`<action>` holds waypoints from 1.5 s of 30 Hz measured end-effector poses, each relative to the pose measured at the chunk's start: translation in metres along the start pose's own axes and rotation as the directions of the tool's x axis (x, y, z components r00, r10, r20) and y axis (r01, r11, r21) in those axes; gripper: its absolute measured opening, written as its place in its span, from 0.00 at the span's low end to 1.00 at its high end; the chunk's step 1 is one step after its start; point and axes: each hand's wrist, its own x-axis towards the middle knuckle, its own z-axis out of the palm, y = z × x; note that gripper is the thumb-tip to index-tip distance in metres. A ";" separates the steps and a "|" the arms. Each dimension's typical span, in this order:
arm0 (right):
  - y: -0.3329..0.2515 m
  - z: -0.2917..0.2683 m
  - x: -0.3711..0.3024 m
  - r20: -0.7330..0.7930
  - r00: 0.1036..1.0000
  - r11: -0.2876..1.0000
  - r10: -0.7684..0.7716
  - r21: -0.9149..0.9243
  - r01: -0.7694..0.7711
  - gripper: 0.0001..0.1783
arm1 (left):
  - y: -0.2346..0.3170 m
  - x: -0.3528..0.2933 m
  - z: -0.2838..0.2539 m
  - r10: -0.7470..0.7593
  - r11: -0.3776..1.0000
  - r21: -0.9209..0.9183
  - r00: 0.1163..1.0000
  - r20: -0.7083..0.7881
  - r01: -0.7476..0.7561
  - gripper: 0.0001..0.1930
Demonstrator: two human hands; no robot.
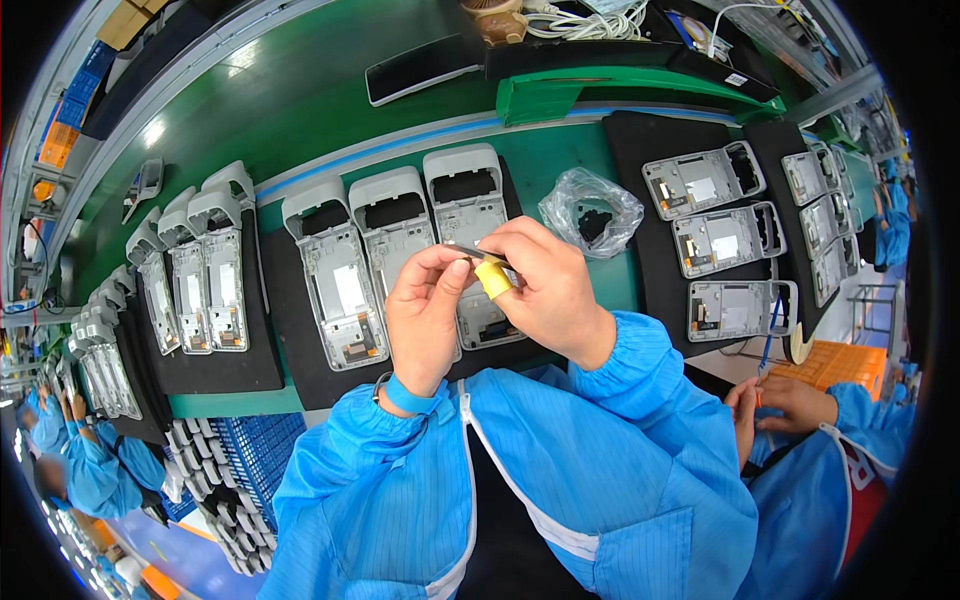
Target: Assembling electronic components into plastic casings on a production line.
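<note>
My right hand (550, 285) is closed around a pair of dark metal tweezers (492, 255), with a yellow finger cot (493, 279) on one finger. Thumb and forefinger of my left hand (422, 310) are pinched together at the tweezers' tips. Whatever lies between them is too small to make out. Both hands are raised over a row of grey device housings with handle-like loops, among them a left housing (340, 275), a middle one (395, 225) and a right one (468, 205). My hands partly cover the middle and right ones. A blue strap (412, 396) circles my left wrist.
A clear plastic bag (590, 212) with small black pieces lies right of my hands. More housings sit on black mats (640, 150) at both sides. A blue crate (262, 455) stands lower left. At the right a co-worker's hands (790, 402) are close by.
</note>
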 end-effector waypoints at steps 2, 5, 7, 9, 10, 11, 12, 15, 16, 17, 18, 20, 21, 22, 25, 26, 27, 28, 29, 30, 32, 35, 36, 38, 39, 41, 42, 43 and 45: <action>0.005 0.001 0.000 -0.005 0.998 0.997 -0.067 -0.028 0.067 0.10 | -0.001 0.000 -0.001 -0.002 0.999 0.052 1.000 -0.015 0.002 0.08; 0.012 0.001 0.000 -0.019 0.979 0.973 -0.201 -0.117 0.197 0.12 | 0.009 -0.001 0.002 -0.159 0.984 -0.083 0.987 0.009 0.160 0.10; 0.016 -0.001 0.000 -0.022 0.963 0.949 -0.267 -0.179 0.259 0.13 | 0.019 0.001 0.004 -0.264 0.954 -0.131 0.963 0.050 0.269 0.10; 0.019 -0.005 0.002 0.037 0.902 0.879 -0.429 -0.213 0.427 0.16 | 0.023 0.003 0.001 -0.363 0.911 -0.174 0.927 0.096 0.374 0.10; 0.019 -0.007 0.002 0.039 0.903 0.879 -0.429 -0.213 0.427 0.16 | 0.024 0.003 -0.001 -0.384 0.902 -0.174 0.918 0.097 0.395 0.10; 0.018 -0.009 0.003 0.068 0.895 0.868 -0.441 -0.222 0.444 0.17 | 0.024 0.003 -0.002 -0.405 0.893 -0.173 0.909 0.098 0.416 0.10; 0.018 -0.011 0.004 0.094 0.886 0.856 -0.454 -0.232 0.463 0.18 | 0.023 0.004 -0.004 -0.404 0.893 -0.174 0.909 0.099 0.415 0.10; 0.026 -0.001 0.001 0.004 0.910 0.901 -0.414 -0.145 0.410 0.16 | 0.020 0.004 -0.005 -0.375 0.907 -0.168 0.922 0.093 0.386 0.09; 0.025 0.001 0.001 0.004 0.910 0.900 -0.415 -0.145 0.411 0.16 | 0.019 0.004 -0.002 -0.352 0.914 -0.180 0.932 0.090 0.363 0.10; 0.023 0.003 -0.001 -0.047 0.957 0.957 -0.286 -0.052 0.284 0.13 | 0.018 0.004 -0.001 -0.329 0.921 -0.192 0.940 0.087 0.340 0.10; 0.021 0.005 -0.003 -0.083 0.985 0.987 -0.148 0.048 0.152 0.11 | 0.016 0.004 -0.002 -0.327 0.922 -0.191 0.941 0.085 0.337 0.10; 0.015 0.000 -0.009 -0.079 0.966 0.886 0.247 0.421 -0.192 0.09 | 0.012 0.005 -0.007 -0.332 0.905 -0.262 0.942 0.056 0.335 0.10; 0.015 -0.006 -0.012 0.069 0.809 0.543 0.584 0.707 -0.453 0.09 | 0.012 0.006 -0.006 -0.334 0.904 -0.263 0.941 0.057 0.337 0.10; 0.024 -0.009 -0.014 0.184 0.817 0.300 0.547 0.868 -0.397 0.12 | 0.013 0.007 -0.006 -0.357 0.903 -0.249 0.934 0.014 0.349 0.10; 0.014 -0.006 -0.009 0.156 0.740 0.117 0.654 0.946 -0.303 0.15 | 0.012 0.009 -0.006 -0.387 0.902 -0.233 0.921 -0.057 0.364 0.10; 0.016 -0.009 -0.010 0.163 0.799 0.210 0.578 0.917 -0.339 0.17 | 0.012 0.009 -0.007 -0.392 0.902 -0.232 0.916 -0.081 0.365 0.10; 0.018 -0.012 -0.011 0.164 0.798 0.209 0.580 0.917 -0.341 0.17 | 0.011 0.009 -0.007 -0.394 0.901 -0.232 0.915 -0.082 0.367 0.10; 0.020 -0.014 -0.012 0.203 0.816 0.172 0.542 0.923 -0.344 0.18 | 0.010 0.009 -0.008 -0.384 0.906 -0.224 0.920 -0.082 0.358 0.10; 0.021 -0.014 -0.012 0.240 0.832 0.134 0.500 0.928 -0.348 0.19 | 0.010 0.009 -0.009 -0.373 0.912 -0.216 0.924 -0.082 0.349 0.10; 0.017 -0.013 -0.011 0.219 0.815 0.231 0.536 0.891 -0.391 0.19 | 0.008 0.010 -0.011 -0.374 0.912 -0.215 0.924 -0.085 0.349 0.10; 0.015 -0.009 -0.009 0.194 0.835 0.284 0.514 0.880 -0.379 0.14 | 0.005 0.011 -0.014 -0.375 0.904 -0.257 0.923 -0.087 0.343 0.12; 0.016 -0.001 -0.009 0.187 0.842 0.313 0.506 0.870 -0.381 0.12 | 0.007 0.011 -0.017 -0.382 0.906 -0.235 0.919 -0.096 0.352 0.12; 0.016 0.000 -0.009 0.188 0.838 0.315 0.513 0.867 -0.387 0.11 | 0.009 0.011 -0.015 -0.383 0.906 -0.236 0.919 -0.099 0.352 0.12; 0.017 0.001 -0.008 0.197 0.820 0.305 0.537 0.861 -0.407 0.10 | 0.014 0.010 -0.012 -0.394 0.910 -0.188 0.911 -0.122 0.369 0.12; 0.018 0.001 -0.007 0.201 0.803 0.298 0.561 0.856 -0.423 0.10 | 0.015 0.011 -0.010 -0.395 0.910 -0.188 0.910 -0.123 0.370 0.12; 0.021 0.003 -0.006 0.178 0.796 0.313 0.579 0.853 -0.418 0.09 | 0.015 0.011 -0.009 -0.394 0.913 -0.172 0.909 -0.136 0.370 0.09; 0.022 0.004 -0.006 0.169 0.784 0.319 0.598 0.847 -0.425 0.09 | 0.015 0.011 -0.010 -0.394 0.913 -0.173 0.909 -0.137 0.370 0.09; 0.023 0.004 -0.006 0.159 0.771 0.324 0.616 0.841 -0.433 0.09 | 0.016 0.010 -0.010 -0.380 0.920 -0.160 0.915 -0.134 0.358 0.10; 0.023 0.005 -0.004 0.157 0.767 0.328 0.622 0.837 -0.437 0.09 | 0.016 0.011 -0.010 -0.365 0.926 -0.148 0.922 -0.131 0.346 0.11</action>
